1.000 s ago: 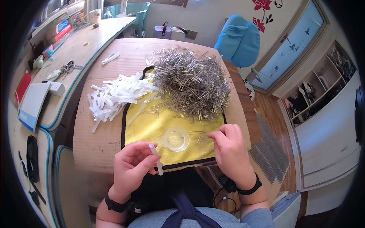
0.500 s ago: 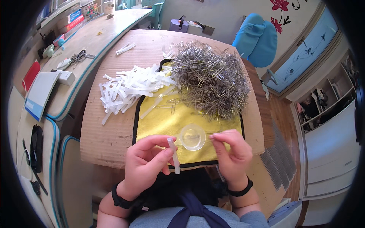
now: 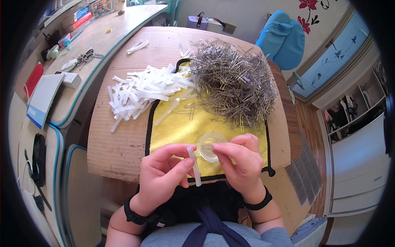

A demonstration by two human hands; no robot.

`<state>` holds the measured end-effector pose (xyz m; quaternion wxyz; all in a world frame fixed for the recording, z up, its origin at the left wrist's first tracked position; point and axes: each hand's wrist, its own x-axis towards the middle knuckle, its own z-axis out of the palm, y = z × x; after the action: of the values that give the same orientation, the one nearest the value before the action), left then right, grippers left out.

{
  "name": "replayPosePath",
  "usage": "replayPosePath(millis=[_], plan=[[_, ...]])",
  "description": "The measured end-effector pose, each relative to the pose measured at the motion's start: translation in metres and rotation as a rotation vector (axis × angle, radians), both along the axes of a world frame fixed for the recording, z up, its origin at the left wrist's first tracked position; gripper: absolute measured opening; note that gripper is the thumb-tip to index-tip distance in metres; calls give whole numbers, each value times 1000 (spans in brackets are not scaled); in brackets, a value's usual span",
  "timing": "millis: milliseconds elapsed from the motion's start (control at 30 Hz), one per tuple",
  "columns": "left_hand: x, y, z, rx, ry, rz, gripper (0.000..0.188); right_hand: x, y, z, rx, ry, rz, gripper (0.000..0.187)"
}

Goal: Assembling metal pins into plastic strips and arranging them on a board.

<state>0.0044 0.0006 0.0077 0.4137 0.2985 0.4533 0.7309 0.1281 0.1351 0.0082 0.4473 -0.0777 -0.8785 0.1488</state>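
Note:
Between the thumb and fingers of my left hand (image 3: 166, 166) stands a short translucent white plastic tube (image 3: 195, 168), tilted slightly. My right hand (image 3: 242, 164) is pinched, its fingertips over the right side of a small clear round cup (image 3: 210, 134); whatever they hold is too small to make out. The cup rests on a yellow cloth (image 3: 173, 133) with black edging. Beyond it lies a large heap of thin U-shaped metal pins (image 3: 234, 82), a few lying loose on the cloth. To the left is a pile of white tubes (image 3: 138, 92), partly on the cloth.
A cardboard sheet (image 3: 111, 152) covers the table under the cloth. On the left runs a desk (image 3: 107, 43) with keys (image 3: 85, 57), a white box (image 3: 71, 80) and a leaning folder (image 3: 45, 99). A blue-covered chair (image 3: 284, 41) stands at the far right.
My right hand has moved left, from beside the cup to over its right side. My left hand keeps hold of the tube. The whole view has shifted slightly.

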Motion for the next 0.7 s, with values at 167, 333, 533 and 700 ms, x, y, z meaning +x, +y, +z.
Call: replayPosePath(millis=[167, 333, 533, 700], plan=[[-1, -1, 1, -49, -8, -35, 21, 5, -3, -3, -266, 132, -6, 23], [-1, 0, 5, -130, 10, -85, 21, 4, -12, -8, -512, 302, 135, 22], [-2, 0, 5, -145, -3, -135, 20, 1, -22, -15, -510, 375, 230, 24], [-3, 0, 5, -143, 12, -145, 19, 1, -20, -17, -488, 341, 229, 23]])
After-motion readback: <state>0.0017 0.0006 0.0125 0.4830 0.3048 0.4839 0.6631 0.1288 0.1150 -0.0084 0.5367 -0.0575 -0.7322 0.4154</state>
